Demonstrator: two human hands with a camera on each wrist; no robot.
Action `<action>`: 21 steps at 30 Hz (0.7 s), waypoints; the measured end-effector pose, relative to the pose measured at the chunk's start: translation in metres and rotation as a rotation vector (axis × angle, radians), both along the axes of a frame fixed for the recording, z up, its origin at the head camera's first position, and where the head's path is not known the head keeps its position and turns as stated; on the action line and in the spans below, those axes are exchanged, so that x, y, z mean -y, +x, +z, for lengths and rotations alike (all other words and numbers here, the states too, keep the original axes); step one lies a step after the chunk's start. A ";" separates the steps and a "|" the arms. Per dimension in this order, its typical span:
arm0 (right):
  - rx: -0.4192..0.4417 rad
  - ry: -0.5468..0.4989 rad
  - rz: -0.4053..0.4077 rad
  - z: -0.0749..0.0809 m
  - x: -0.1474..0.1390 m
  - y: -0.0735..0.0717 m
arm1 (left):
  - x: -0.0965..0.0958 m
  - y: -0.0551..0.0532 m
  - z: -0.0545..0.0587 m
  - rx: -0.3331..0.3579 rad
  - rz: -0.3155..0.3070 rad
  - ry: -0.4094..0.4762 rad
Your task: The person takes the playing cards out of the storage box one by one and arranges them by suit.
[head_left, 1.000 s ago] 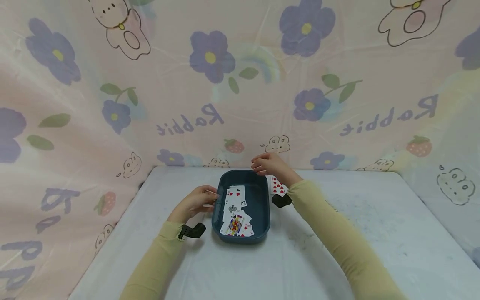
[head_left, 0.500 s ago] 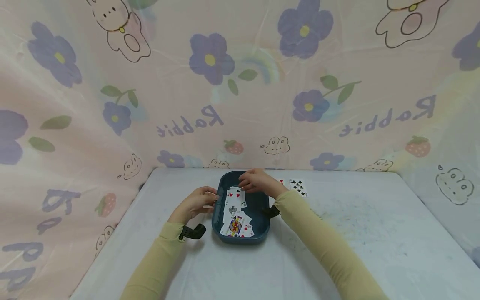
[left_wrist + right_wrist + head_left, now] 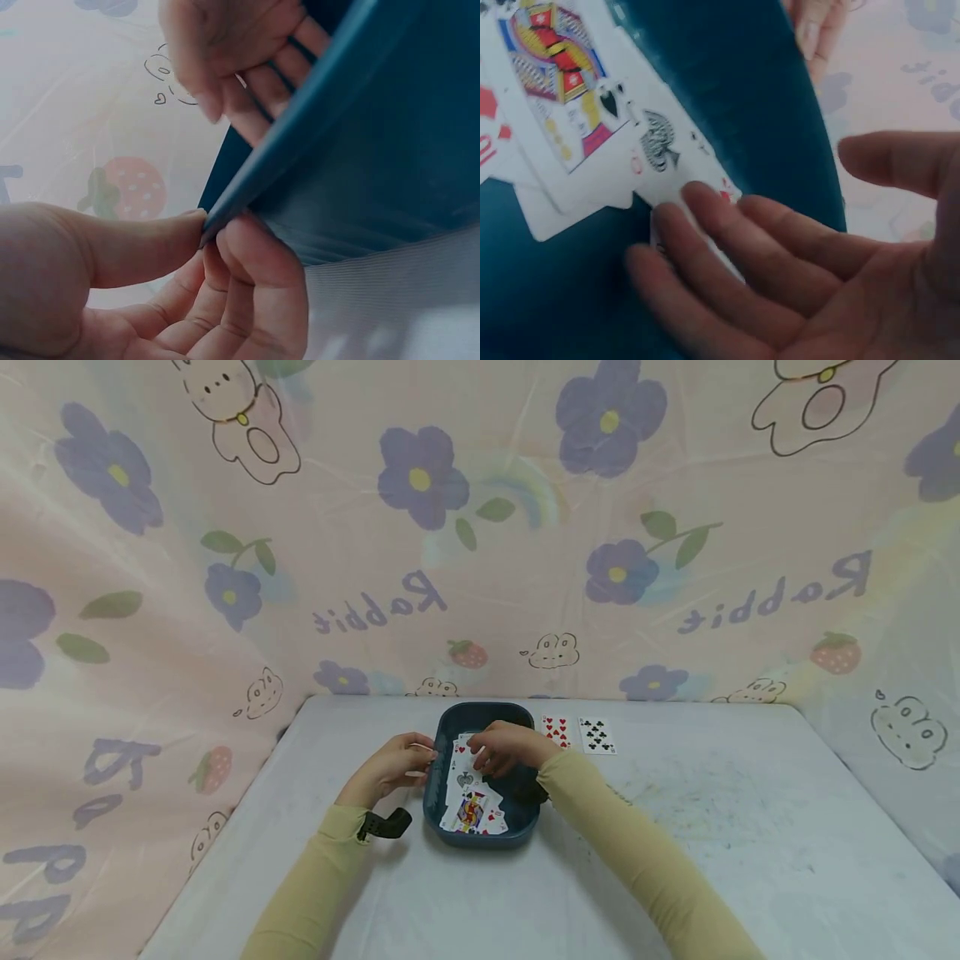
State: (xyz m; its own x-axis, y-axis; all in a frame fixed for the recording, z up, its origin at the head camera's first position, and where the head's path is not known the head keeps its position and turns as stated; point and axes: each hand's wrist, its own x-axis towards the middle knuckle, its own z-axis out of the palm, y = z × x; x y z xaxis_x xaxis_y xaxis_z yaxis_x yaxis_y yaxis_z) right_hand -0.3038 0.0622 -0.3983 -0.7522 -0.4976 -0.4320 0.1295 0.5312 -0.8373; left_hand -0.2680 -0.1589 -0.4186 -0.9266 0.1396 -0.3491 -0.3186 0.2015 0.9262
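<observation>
A dark blue rectangular tray (image 3: 480, 841) stands on the table with several loose playing cards inside. Among them are an ace of spades (image 3: 660, 142) and a face card (image 3: 471, 811), overlapping face up. At the tray's left side, my left hand (image 3: 386, 770) pinches the rim between thumb and fingers, plainly in the left wrist view. My right hand (image 3: 512, 748) is over the cards inside the tray. In the right wrist view its fingers (image 3: 712, 217) are spread and slightly bent, the thumb apart, fingertips at the cards' edge. Nothing is seen held in it.
Two playing cards lie face up on the white table (image 3: 675, 827) right of the tray: a hearts card (image 3: 556, 732) and a clubs card (image 3: 597, 736). A patterned cloth (image 3: 495, 552) hangs behind the table's far edge.
My right hand has moved from the tray's far right corner down and left over the cards inside, uncovering the hearts and clubs cards on the table. My left hand stays at the rim.
</observation>
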 end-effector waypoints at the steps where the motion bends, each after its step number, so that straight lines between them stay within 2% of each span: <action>1: -0.010 0.024 0.013 0.000 0.001 0.002 | 0.000 0.000 0.000 0.000 0.000 0.001; 9: -0.034 0.140 0.092 0.001 0.005 0.008 | 0.000 0.000 0.000 -0.001 0.004 0.003; 21: -0.045 0.164 0.128 -0.007 0.009 0.006 | 0.000 0.002 -0.001 -0.006 0.001 0.010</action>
